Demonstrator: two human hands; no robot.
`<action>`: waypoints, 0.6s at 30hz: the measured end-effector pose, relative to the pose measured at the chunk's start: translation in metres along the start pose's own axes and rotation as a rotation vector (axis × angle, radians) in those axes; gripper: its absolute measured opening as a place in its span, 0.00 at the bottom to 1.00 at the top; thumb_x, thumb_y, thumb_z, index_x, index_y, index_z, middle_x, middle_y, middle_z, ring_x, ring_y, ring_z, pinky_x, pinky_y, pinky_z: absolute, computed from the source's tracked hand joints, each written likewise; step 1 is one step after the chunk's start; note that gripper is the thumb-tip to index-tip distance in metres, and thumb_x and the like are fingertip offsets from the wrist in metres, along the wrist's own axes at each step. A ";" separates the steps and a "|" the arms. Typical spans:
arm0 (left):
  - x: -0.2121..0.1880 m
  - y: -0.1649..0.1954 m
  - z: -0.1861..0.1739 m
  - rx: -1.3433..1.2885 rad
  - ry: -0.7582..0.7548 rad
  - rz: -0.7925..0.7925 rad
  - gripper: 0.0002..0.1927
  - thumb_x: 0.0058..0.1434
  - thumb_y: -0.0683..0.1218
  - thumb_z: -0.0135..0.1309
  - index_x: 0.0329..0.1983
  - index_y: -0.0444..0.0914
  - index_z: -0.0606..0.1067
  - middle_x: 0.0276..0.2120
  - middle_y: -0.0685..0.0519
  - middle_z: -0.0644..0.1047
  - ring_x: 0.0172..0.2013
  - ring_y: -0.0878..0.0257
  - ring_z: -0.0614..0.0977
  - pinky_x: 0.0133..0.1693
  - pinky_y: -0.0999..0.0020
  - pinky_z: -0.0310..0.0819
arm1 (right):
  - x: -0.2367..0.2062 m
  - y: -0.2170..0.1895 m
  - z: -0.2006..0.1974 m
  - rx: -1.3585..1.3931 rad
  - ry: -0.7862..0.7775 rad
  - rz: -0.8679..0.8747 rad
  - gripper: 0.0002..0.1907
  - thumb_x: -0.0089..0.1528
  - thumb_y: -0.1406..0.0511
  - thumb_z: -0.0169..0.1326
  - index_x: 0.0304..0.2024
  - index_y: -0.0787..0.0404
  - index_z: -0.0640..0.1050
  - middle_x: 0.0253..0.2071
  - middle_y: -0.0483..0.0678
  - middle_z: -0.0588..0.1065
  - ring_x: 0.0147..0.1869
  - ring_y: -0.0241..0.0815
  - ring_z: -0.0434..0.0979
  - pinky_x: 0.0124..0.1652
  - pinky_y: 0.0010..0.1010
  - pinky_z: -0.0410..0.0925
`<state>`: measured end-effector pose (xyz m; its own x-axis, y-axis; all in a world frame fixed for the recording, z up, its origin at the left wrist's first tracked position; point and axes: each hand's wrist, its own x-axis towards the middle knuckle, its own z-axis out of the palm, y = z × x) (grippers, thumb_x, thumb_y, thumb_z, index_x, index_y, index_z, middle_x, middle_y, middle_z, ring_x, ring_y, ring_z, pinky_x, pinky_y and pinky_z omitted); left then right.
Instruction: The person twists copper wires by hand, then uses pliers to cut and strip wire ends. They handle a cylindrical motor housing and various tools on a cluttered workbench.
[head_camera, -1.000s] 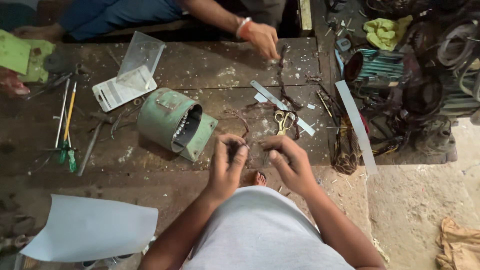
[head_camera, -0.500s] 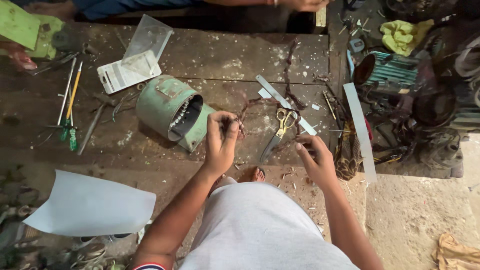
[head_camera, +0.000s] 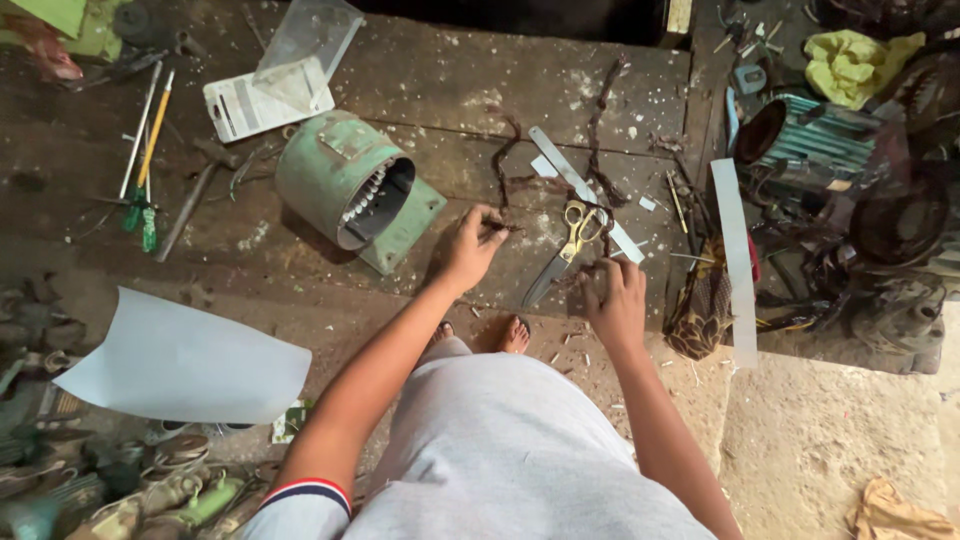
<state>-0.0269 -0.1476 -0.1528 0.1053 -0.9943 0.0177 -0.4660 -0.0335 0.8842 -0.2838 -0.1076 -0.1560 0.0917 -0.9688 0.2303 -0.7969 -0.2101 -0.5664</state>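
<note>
My left hand (head_camera: 470, 245) rests on the wooden bench (head_camera: 450, 90), pinching the lower end of a dark brown wire strand (head_camera: 503, 165) that runs away from me. My right hand (head_camera: 615, 298) lies to the right with its fingers curled on the end of a second dark strand (head_camera: 598, 120). Yellow-handled scissors (head_camera: 570, 240) lie between the two hands, blades pointing toward me. A green motor housing (head_camera: 350, 190) lies on its side just left of my left hand, open end showing its windings.
A thin metal strip (head_camera: 585, 190) lies under the scissors. A white strip (head_camera: 735, 260) and old motors (head_camera: 800, 130) crowd the right edge. Screwdrivers (head_camera: 145, 150), a hammer (head_camera: 195, 195) and a plastic package (head_camera: 265, 100) lie at left. A white sheet (head_camera: 190, 360) lies below.
My hands were together in front of me a second ago. They have moved apart, the left staying by the green housing and the right settling beside the scissors.
</note>
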 end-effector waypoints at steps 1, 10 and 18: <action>-0.003 0.001 -0.002 0.030 -0.014 0.023 0.18 0.60 0.44 0.64 0.52 0.40 0.72 0.45 0.51 0.81 0.45 0.58 0.84 0.46 0.64 0.77 | 0.001 0.001 0.002 0.015 0.037 -0.005 0.17 0.64 0.62 0.61 0.53 0.62 0.76 0.54 0.58 0.71 0.57 0.61 0.69 0.56 0.47 0.65; -0.070 -0.014 -0.059 0.118 -0.011 0.201 0.37 0.59 0.41 0.65 0.70 0.37 0.61 0.63 0.39 0.66 0.62 0.42 0.70 0.59 0.53 0.70 | 0.019 0.029 0.025 -0.004 0.214 -0.050 0.24 0.68 0.61 0.61 0.62 0.65 0.72 0.60 0.63 0.68 0.63 0.65 0.67 0.61 0.51 0.63; -0.127 0.029 -0.136 0.299 0.041 0.100 0.25 0.59 0.42 0.62 0.59 0.38 0.70 0.53 0.44 0.77 0.49 0.50 0.81 0.54 0.56 0.73 | 0.019 0.040 0.031 -0.112 0.157 0.014 0.22 0.65 0.61 0.61 0.57 0.65 0.74 0.54 0.62 0.70 0.57 0.65 0.67 0.58 0.51 0.63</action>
<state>0.0655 -0.0086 -0.0656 0.0785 -0.9894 0.1223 -0.7131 0.0300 0.7004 -0.2956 -0.1389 -0.1991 -0.0070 -0.9373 0.3485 -0.8595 -0.1725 -0.4811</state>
